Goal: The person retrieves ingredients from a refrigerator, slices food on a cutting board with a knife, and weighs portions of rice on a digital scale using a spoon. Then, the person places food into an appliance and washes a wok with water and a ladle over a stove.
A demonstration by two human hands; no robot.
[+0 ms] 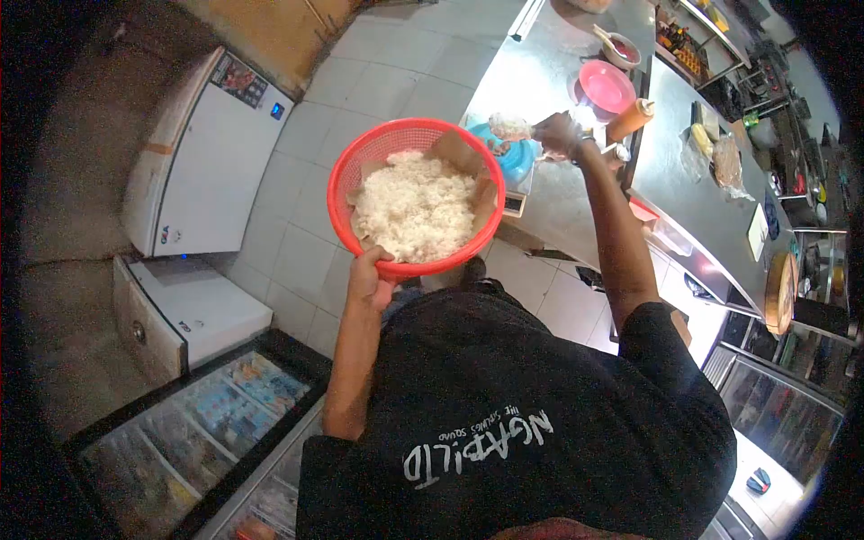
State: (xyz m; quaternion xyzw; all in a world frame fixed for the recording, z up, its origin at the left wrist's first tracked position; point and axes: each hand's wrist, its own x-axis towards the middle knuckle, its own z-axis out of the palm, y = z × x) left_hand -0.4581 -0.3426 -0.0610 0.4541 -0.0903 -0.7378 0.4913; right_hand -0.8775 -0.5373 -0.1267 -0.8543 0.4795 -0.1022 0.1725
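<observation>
My left hand (369, 279) grips the near rim of a red plastic basket (338, 193), thumb over the edge. White cooked rice (416, 205) fills it, on a brown paper liner (487, 187). My right hand (560, 137) is closed round the handle of a rice scoop, which is mostly hidden. A lump of rice (510, 127) sits on its end, above a light blue bowl (517, 164). Under the bowl's near side shows what looks like a small kitchen scale (514, 204), at the edge of the steel counter (562, 200).
A pink bowl (607, 86), an orange squeeze bottle (632, 119) and a bowl of red sauce (621, 51) with a spoon stand farther along the counter. Plastic-wrapped food (729, 164) lies on the second counter. White freezers (225, 148) and a glass-topped freezer (207, 427) stand on the left.
</observation>
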